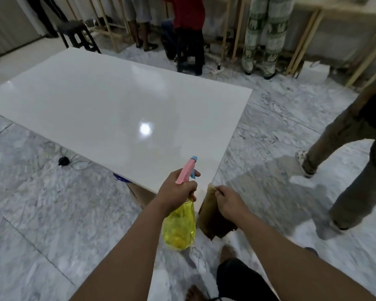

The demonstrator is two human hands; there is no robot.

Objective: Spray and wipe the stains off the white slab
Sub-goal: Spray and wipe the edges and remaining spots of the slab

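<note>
A large glossy white slab (109,105) lies raised above the marble floor, its near corner just in front of me. My left hand (175,192) grips a spray bottle (179,227) with a yellow body and a pink and blue trigger head, the nozzle pointing over the slab's near corner. My right hand (228,202) pinches the top edge of a brown cloth (213,216), which hangs down beside the slab's corner. No stains show on the slab from here; a lamp reflects as a bright spot on it.
A cardboard box (139,194) supports the slab underneath. A person in grey trousers (343,170) walks at the right. Several people stand at wooden benches (304,38) at the back, with a black stool (78,33). A black object with a cable (63,161) lies on the floor left.
</note>
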